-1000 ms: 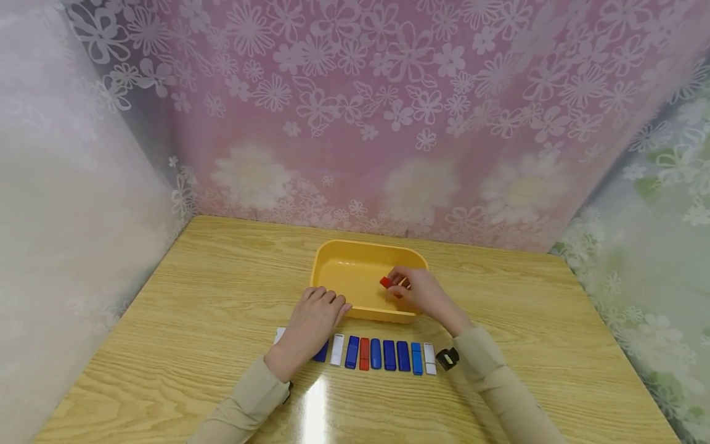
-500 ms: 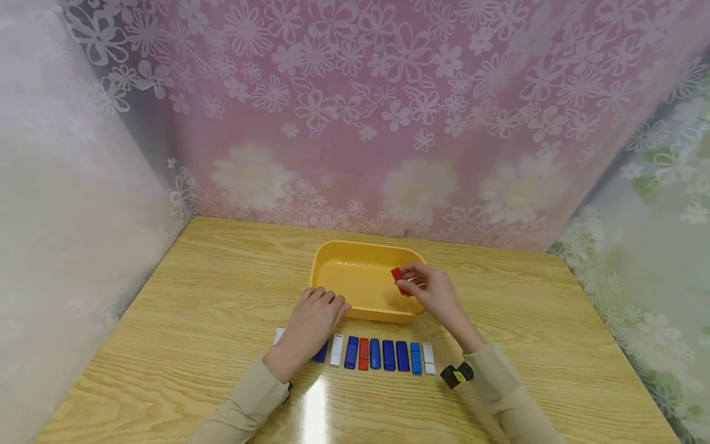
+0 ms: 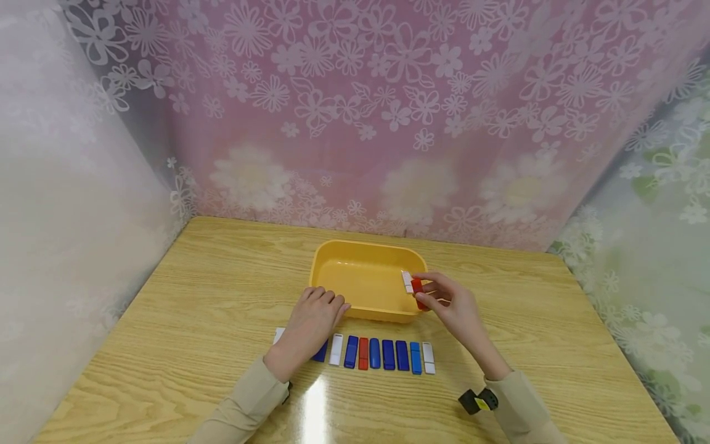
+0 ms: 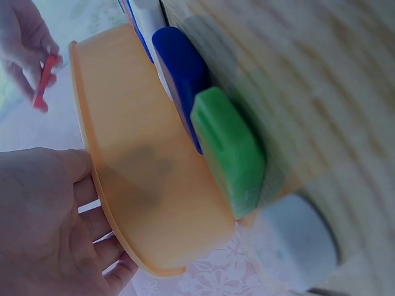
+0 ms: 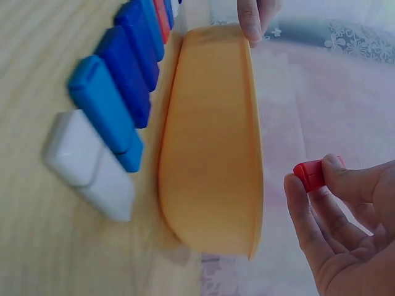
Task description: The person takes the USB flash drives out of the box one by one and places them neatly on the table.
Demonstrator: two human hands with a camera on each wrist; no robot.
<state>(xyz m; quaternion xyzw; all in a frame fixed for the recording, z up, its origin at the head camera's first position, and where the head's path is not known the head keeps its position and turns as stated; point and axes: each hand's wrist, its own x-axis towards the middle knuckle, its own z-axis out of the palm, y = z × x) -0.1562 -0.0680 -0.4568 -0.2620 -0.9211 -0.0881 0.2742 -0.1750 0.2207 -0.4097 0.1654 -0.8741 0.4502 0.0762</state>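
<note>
My right hand (image 3: 452,311) pinches a red USB flash drive (image 3: 419,294) between thumb and fingers, over the front right corner of a yellow plastic basket (image 3: 355,283). The same red drive (image 5: 311,174) shows in the right wrist view, held above the rim. Inside the basket, just left of those fingertips, is a white flash drive (image 3: 407,282). My left hand (image 3: 313,320) grips the basket's near rim at its left end. The left wrist view shows the thumb (image 4: 75,163) on the near side and the fingers reaching over the rim.
Several flash drives, white, blue and red, lie in a row on the wooden table (image 3: 222,320) before the basket, a white one (image 3: 429,357) at the right end. A green drive (image 4: 228,151) stands out below the left hand. Floral curtains (image 3: 355,123) surround the table.
My right hand has drawn rightward across the basket with the red flash drive. The white drive in the basket has come into sight. My left hand has stayed on the rim.
</note>
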